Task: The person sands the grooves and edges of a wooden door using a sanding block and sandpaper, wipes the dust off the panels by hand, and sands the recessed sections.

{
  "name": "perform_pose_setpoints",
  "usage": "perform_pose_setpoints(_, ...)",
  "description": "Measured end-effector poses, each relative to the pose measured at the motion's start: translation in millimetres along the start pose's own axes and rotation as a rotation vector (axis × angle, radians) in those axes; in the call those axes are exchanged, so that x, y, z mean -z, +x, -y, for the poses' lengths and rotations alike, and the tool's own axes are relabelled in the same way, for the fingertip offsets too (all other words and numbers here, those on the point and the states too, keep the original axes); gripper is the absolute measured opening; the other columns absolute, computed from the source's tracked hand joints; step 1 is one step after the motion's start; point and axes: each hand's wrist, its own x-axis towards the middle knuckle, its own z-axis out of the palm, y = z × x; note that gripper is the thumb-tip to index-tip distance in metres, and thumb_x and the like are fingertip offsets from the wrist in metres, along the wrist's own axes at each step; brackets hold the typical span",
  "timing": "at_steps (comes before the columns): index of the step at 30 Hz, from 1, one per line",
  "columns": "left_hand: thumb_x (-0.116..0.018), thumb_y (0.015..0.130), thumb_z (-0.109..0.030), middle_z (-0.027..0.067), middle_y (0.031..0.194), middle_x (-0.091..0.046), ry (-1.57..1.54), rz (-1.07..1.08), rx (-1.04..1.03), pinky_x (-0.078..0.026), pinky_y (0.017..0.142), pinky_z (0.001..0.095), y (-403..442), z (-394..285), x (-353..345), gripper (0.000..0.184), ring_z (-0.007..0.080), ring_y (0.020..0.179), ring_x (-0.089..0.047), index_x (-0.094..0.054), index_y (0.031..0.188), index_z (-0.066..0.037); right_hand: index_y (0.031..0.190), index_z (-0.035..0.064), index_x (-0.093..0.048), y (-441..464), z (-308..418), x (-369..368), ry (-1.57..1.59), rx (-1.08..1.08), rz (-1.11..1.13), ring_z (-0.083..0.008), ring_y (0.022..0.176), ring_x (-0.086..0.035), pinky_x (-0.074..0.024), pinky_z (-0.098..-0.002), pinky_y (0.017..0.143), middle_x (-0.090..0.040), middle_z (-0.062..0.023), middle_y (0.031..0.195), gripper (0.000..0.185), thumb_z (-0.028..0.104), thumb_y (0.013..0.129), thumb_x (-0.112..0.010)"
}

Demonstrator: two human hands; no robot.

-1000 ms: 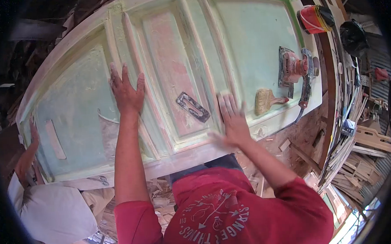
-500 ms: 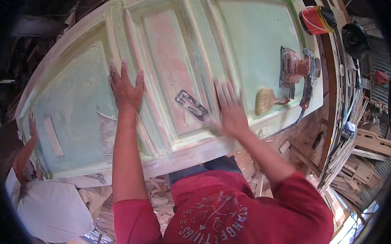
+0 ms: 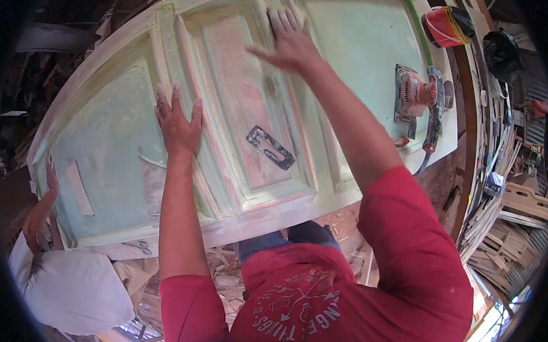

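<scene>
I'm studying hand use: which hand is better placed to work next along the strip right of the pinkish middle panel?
Probably the right: the right hand is at that strip, fingers pointing along it, while the left hand rests to the left of the middle panel.

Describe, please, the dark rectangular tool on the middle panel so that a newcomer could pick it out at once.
Start with the large pale-green panelled door, then its narrow, pink-streaked middle panel. Near that panel's lower end in the picture, a dark rectangular tool lies at a slant. Its dark, pale-smeared face sets it apart from the red power sander farther right.
</scene>
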Motion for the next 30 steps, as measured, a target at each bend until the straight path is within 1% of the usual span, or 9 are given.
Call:
perform_pose_setpoints(3,-0.067,0.106,-0.055,0.0308,0.178,-0.028,-0.007,-0.006,-0.001,-0.022,0.135,0.0599,4.0,-1.4,-0.8,0.079,0.0452,0.166,-0.029,-0.047,0.168,-0.01,0.178,0.0034,-0.015,-165.8,10.1,17.4,-0.002,0.006,0.113,-0.0409,0.171,-0.018,-0.0131,-0.0712,0.134,-0.024,-0.0196,0.183,0.13,0.08,0.089,-0.069)
perform_pose_setpoints(7,-0.067,0.106,-0.055,0.0305,0.178,-0.028,-0.004,-0.009,0.005,-0.022,0.135,0.0605,0.9,-2.6,0.9,0.079,0.0452,0.166,-0.029,-0.046,0.168,-0.01,0.179,0.0053,-0.013,-328.6,47.8,51.3,0.007,-0.149,0.425,-0.0411,0.172,-0.013,-0.0064,-0.0754,0.132,-0.02,-0.0177,0.185,0.133,0.081,0.086,-0.07)
perform_pose_setpoints(10,-0.067,0.106,-0.054,0.03,0.178,-0.028,0.003,-0.001,0.003,-0.021,0.135,0.0608,3.8,-4.6,1.1,0.078,0.0452,0.165,-0.029,-0.046,0.167,-0.01,0.179,0.0049,-0.014,-263.1,30.5,40.1,-0.071,-0.071,0.365,-0.0399,0.172,-0.013,-0.0057,-0.0758,0.132,-0.021,-0.0176,0.185,0.133,0.084,0.086,-0.068)
perform_pose_setpoints(14,-0.067,0.106,-0.054,0.0292,0.179,-0.027,-0.008,0.019,0.035,-0.021,0.136,0.0605,3.3,-5.2,2.9,0.079,0.0454,0.165,-0.029,-0.046,0.168,-0.01,0.176,0.0022,-0.021,-40.8,-6.0,-0.3,-0.053,0.057,-0.002,-0.036,0.172,-0.018,-0.0083,-0.0708,0.135,-0.025,-0.019,0.183,0.139,0.094,0.082,-0.064)
perform_pose_setpoints(16,-0.068,0.105,-0.055,0.0289,0.179,-0.027,-0.019,0.023,0.033,-0.021,0.136,0.0604,2.5,-6.7,4.1,0.079,0.0454,0.165,-0.03,-0.046,0.168,-0.01,0.176,0.0008,-0.021,53.5,-12.2,-6.9,-0.041,0.0,0.011,-0.0367,0.171,-0.02,-0.0084,-0.0691,0.136,-0.027,-0.0201,0.182,0.142,0.096,0.08,-0.065)
perform_pose_setpoints(20,-0.068,0.105,-0.055,0.0281,0.18,-0.026,-0.001,0.011,0.019,-0.022,0.136,0.0602,4.2,-4.9,3.7,0.08,0.0451,0.165,-0.03,-0.047,0.167,-0.01,0.176,0.0003,-0.021,17.1,-8.8,-2.7,-0.045,0.017,0.003,-0.0381,0.171,-0.02,-0.0088,-0.069,0.136,-0.028,-0.021,0.182,0.137,0.094,0.085,-0.062)
perform_pose_setpoints(22,-0.068,0.105,-0.054,0.0282,0.179,-0.027,-0.001,-0.005,0.004,-0.022,0.135,0.0605,3.9,-3.9,1.5,0.079,0.0454,0.165,-0.03,-0.047,0.167,-0.01,0.177,0.0022,-0.021,-95.5,5.8,12.7,-0.029,0.02,0.056,-0.0393,0.171,-0.018,-0.0095,-0.0712,0.135,-0.026,-0.02,0.183,0.13,0.089,0.088,-0.061)
perform_pose_setpoints(26,-0.069,0.105,-0.054,0.0287,0.179,-0.028,-0.006,0.002,0.016,-0.022,0.135,0.0607,4.1,-6.5,4.4,0.079,0.0461,0.164,-0.031,-0.046,0.168,-0.011,0.179,0.0054,-0.013,-306.1,33.8,38.6,-0.027,-0.104,0.388,-0.0392,0.173,-0.013,0.0019,-0.0745,0.132,-0.019,-0.0166,0.186,0.134,0.087,0.087,-0.064)
perform_pose_setpoints(30,-0.068,0.106,-0.053,0.0294,0.179,-0.027,-0.007,0.002,0.01,-0.023,0.135,0.0605,7.1,-8.0,5.2,0.079,0.0466,0.165,-0.03,-0.046,0.168,-0.01,0.179,0.0049,-0.015,-224.6,19.2,39.6,-0.045,-0.017,0.283,-0.0369,0.173,-0.013,0.003,-0.0742,0.133,-0.021,-0.0166,0.186,0.131,0.086,0.088,-0.064)
